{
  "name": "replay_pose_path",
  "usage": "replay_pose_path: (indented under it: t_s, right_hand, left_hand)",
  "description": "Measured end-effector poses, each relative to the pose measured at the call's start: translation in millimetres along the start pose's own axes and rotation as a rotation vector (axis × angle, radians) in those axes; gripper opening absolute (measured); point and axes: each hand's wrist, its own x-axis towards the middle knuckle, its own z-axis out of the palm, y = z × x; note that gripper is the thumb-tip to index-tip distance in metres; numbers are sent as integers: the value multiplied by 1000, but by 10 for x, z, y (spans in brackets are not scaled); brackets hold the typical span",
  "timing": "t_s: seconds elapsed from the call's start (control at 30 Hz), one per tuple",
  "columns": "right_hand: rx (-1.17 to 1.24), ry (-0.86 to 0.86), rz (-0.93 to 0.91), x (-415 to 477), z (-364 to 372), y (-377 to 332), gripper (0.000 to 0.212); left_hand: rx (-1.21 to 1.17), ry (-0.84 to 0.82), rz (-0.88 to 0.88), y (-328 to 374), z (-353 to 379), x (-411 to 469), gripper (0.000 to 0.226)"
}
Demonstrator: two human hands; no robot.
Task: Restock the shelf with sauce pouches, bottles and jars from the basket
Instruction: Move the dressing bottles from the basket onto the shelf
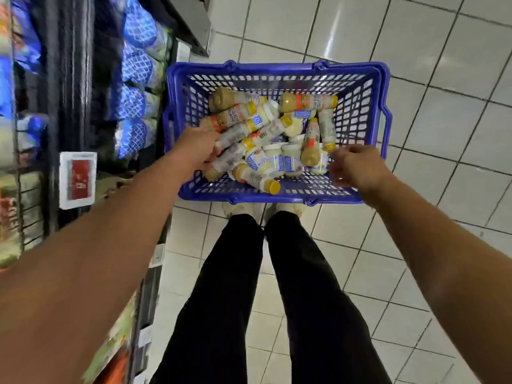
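Sauce bottles [307, 102] with yellow caps lie in a loose heap, crossing each other, inside the blue basket [277, 68], which stands on the tiled floor [415, 45] in the upper middle of the frame.

At the far left the shelf [69, 79] already carries blue-and-white pouches [138, 67].

The left hand [195, 146] reaches over the left wall of the basket, and its fingers are curled round the lower end of a labelled bottle [235, 135]. Whether it grasps a second one below, I cannot tell.

In the middle, near the front wall, small jars [291, 162] with white lids stand among the bottles.

The right hand [357, 169] is above the near right corner with bent fingers close to a jar. It is blurred, so I cannot tell if it holds anything.

The bottles seem full, so probably a little heavy, stiff, smooth and ready to roll. I judge the best hold is round the labelled body, not at the cap. The jars look like glass and would break on tiles, so each should be taken round its whole body.
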Motion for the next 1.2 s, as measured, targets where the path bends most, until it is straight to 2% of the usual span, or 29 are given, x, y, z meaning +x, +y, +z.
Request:
replay_pose_path:
  t_s: [0.07,0.13,0.23,0.3,0.4,0.5,0.67,0.73,0.83,0.93,1.03,1.1,1.2]
  right_hand:
    - [-55,19,61,438,131,210,5]
    - [-162,33,81,835,251,403,14]
    - [-300,99,37,1311,396,625,15]
    - [-346,171,10,1535,476,728,25]
    - [-271,221,10,1766,576,823,41]
    - [-240,242,73,1945,695,899,46]
    - [-37,166,130,2119,852,946,43]
    - [-11,164,169,2141,857,942,42]
    - [39,110,211,2147,791,901,26]
    - [-6,7,275,2123,684,834,37]
    - [23,-57,333,2074,638,815,26]
    - [98,-40,357,2008,640,815,22]
    - [215,-92,406,1832,670,796,39]
  left_hand:
    - [225,39,98,-176,92,399,14]
    - [460,58,224,-294,159,730,21]
    - [618,68,330,-408,271,1147,40]
    - [639,79,306,-510,362,1368,51]
    - [715,75,236,-678,468,1586,62]
    - [785,72,213,-735,475,1707,70]
    - [873,31,202,-715,465,1773,71]
    - [855,51,199,-715,488,1749,70]
    - [845,101,215,-718,524,1717,71]
    - [815,122,200,-733,522,1713,67]
    - [834,116,238,-739,505,1663,65]
    - [863,119,299,-713,483,1601,66]
    - [891,121,391,-657,461,1508,70]
